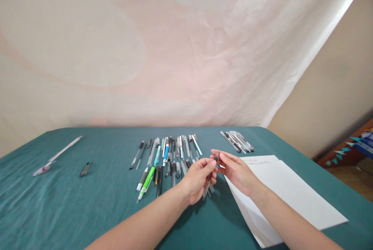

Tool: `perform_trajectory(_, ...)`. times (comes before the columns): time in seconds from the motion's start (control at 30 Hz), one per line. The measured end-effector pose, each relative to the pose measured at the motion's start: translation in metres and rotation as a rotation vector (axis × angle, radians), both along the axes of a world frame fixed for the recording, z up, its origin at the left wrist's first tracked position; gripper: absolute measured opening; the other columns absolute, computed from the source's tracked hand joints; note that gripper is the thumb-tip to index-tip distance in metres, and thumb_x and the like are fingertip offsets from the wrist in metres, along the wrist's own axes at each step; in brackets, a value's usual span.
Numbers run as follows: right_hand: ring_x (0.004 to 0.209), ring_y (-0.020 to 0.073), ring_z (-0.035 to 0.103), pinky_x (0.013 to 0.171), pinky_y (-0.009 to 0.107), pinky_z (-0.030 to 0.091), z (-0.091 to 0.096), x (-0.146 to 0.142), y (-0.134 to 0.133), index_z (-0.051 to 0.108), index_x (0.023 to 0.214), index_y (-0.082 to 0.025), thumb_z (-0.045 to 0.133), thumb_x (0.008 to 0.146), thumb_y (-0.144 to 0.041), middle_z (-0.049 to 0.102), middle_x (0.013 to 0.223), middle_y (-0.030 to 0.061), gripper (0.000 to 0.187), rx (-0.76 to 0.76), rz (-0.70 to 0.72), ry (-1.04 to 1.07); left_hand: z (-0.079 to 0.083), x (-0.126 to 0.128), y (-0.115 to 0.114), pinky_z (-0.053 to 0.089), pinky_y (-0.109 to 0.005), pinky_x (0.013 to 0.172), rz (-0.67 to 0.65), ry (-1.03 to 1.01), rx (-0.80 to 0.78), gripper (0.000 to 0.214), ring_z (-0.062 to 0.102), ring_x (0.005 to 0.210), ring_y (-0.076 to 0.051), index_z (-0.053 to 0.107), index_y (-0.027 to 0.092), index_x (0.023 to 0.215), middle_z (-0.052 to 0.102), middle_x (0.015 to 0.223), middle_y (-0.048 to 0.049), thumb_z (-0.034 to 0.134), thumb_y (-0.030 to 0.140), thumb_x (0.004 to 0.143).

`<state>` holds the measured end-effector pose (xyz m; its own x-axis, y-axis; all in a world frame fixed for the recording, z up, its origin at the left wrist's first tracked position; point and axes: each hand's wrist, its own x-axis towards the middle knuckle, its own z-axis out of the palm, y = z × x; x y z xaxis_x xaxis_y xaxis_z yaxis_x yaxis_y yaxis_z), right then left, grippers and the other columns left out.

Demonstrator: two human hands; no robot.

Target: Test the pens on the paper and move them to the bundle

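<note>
Both hands meet over the front middle of the table. My left hand (198, 180) is closed around a clear-barrelled pen (206, 192) whose lower end sticks out beneath the fingers. With thumb and fingertips, my right hand (237, 172) pinches the dark upper end of that same pen; whether this is a separate cap I cannot tell. Left of the hands lie many pens in two rough rows, among them a bright green pen (147, 184), a blue and white pen (166, 154) and a black pen (160, 182). The left forearm and hand cover part of the nearer row.
White paper sheets (291, 195) lie under and beside my right forearm. Behind them sits a bundle of clear and black pens (237, 142). Toward the left are a short dark pen cap (84, 169) and a long white stick-like item (65, 149). A pale curtain (175, 48) hangs behind the green tablecloth (110, 203).
</note>
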<state>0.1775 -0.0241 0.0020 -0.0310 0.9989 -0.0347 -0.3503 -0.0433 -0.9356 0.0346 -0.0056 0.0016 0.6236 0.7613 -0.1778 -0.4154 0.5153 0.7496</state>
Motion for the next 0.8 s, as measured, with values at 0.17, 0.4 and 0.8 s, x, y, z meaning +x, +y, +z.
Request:
perform_trajectory(0.17, 0.066, 0.011, 0.053, 0.063, 0.027, 0.044, -0.0023, 0.0009, 0.0005, 0.069, 0.082, -0.02, 0.068, 0.071, -0.033, 0.063, 0.083, 0.0012, 0.017, 0.003, -0.051, -0.019, 0.0006, 0.0003, -0.0012, 0.036, -0.015, 0.049, 0.001, 0.008, -0.004, 0.029, 0.045, 0.052, -0.004, 0.053, 0.013, 0.079, 0.052, 0.064, 0.0023, 0.072, 0.032, 0.066)
perform_trajectory(0.4, 0.072, 0.0137, 0.055, 0.063, 0.028, 0.044, -0.0027, -0.0002, -0.0002, 0.064, 0.1, -0.021, 0.06, 0.077, -0.038, 0.063, 0.089, 0.0041, 0.028, -0.02, 0.019, 0.009, -0.0016, 0.0007, -0.0006, 0.035, -0.014, 0.048, 0.011, 0.031, 0.0, 0.027, 0.045, 0.051, -0.004, 0.054, 0.013, 0.078, 0.053, 0.065, 0.001, 0.07, 0.032, 0.068)
perform_trajectory(0.8, 0.065, 0.0115, 0.053, 0.061, 0.026, 0.042, -0.0064, -0.0006, -0.0001, 0.066, 0.092, -0.019, 0.064, 0.075, -0.036, 0.062, 0.079, 0.0026, 0.024, -0.03, -0.016, -0.009, -0.0016, 0.0009, -0.0008, 0.034, -0.015, 0.049, 0.011, 0.023, 0.011, 0.028, 0.045, 0.052, -0.003, 0.054, 0.012, 0.076, 0.053, 0.066, 0.0012, 0.07, 0.033, 0.067)
